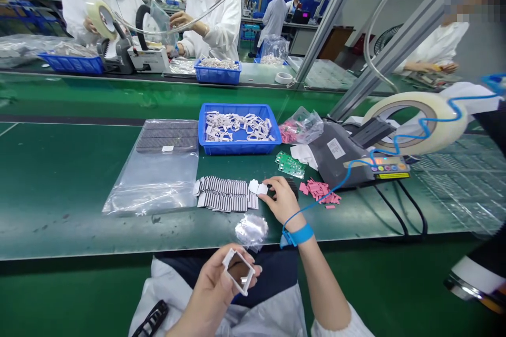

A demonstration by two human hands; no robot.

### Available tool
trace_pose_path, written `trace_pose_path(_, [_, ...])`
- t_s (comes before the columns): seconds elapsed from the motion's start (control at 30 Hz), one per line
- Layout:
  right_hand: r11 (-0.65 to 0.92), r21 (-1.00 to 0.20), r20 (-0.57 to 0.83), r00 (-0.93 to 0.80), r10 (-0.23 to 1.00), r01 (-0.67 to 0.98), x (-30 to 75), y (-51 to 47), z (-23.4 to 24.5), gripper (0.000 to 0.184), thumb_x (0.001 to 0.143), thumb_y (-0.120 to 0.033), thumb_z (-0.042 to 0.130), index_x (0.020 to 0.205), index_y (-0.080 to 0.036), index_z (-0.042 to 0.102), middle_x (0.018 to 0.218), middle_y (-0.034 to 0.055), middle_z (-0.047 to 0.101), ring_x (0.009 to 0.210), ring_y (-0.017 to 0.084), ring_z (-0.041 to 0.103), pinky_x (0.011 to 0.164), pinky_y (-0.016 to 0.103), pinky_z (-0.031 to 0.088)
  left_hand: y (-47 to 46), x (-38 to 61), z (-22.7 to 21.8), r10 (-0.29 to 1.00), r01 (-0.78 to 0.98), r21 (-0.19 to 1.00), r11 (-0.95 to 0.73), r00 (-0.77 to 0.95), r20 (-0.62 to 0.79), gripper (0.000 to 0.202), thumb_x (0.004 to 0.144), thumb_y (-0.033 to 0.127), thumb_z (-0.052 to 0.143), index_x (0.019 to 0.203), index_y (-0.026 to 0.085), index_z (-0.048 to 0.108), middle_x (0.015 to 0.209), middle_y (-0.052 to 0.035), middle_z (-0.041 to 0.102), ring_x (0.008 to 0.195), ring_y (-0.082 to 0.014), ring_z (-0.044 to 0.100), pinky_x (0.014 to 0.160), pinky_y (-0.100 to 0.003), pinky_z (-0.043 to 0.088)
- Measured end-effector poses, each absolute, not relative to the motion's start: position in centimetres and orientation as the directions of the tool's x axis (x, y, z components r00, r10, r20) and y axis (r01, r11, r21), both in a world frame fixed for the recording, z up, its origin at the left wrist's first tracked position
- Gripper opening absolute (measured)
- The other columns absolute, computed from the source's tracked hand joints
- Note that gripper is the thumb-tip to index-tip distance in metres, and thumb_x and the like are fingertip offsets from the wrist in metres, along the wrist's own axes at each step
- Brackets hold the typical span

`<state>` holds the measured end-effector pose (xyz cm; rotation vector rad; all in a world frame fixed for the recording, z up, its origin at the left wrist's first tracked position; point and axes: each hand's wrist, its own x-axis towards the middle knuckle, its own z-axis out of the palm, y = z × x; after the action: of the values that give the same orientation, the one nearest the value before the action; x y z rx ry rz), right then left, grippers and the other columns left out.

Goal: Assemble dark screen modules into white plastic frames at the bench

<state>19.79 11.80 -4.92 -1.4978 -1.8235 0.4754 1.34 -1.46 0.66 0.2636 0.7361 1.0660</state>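
Observation:
My left hand [221, 279] is in front of the bench edge, its fingers closed round a small white plastic frame [239, 272] with a dark-looking opening. Over the bench, my right hand [282, 199], with a blue wrist strap [297, 235], pinches a small white flat piece [261, 188]. That piece is at the right end of two overlapping rows of grey-and-white flat pieces [225, 193]. Just in front of the rows lies a heap of small clear film pieces [252, 230]. A dark stack [292, 187] is partly hidden behind my right hand.
A blue tray [240, 150] of white frames stands behind the rows. To its left lies a clear bag [152, 184] with grey strips. Rightward are a green circuit board [290, 164], pink pieces [321, 191] and a tape dispenser [336, 152]. A blue cord [336, 185] crosses there.

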Motion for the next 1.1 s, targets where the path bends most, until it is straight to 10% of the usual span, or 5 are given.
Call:
trace_pose_path(0.3, [0.344,-0.805,0.333,-0.112,0.936,0.484,19.3,6.6,-0.3,0.043,0.093,-0.031,0.042,0.136,-0.024,0.04,0.114,0.0086,0.057,0.097,0.018,0.058,0.08,0.032,0.052,-1.3,0.6,-0.8,0.788,-0.68,0.4,0.615,0.502,-0.357,0.041,0.066,0.047,0.075,0.099,0.023,0.072,0.124,-0.0089,0.063,0.123,-0.0292,0.05,0.105,-0.044,0.038])
trace_pose_path(0.7, [0.155,-0.968,0.21,-0.3,0.931,-0.196,19.0,2.4,1.5,0.031,0.082,-0.049,0.059,0.104,-0.027,0.062,0.095,0.0052,0.065,0.089,0.018,0.063,0.078,0.029,0.053,-0.7,3.1,0.2,0.693,-0.664,0.199,0.721,0.686,-0.223,0.033,0.068,0.046,0.074,0.089,0.02,0.073,0.111,-0.0069,0.068,0.115,-0.0248,0.057,0.102,-0.038,0.039])
trace_pose_path(1.1, [0.19,-0.974,0.222,-0.321,0.921,-0.126,19.0,1.7,0.8,0.03,0.079,-0.039,0.064,0.105,-0.026,0.057,0.105,0.0081,0.065,0.091,0.021,0.064,0.077,0.036,0.054,-0.8,3.5,0.4,0.717,-0.668,0.262,0.697,0.638,-0.28,0.04,0.062,0.056,0.073,0.087,0.024,0.072,0.109,-0.0075,0.069,0.116,-0.0291,0.056,0.102,-0.044,0.036])
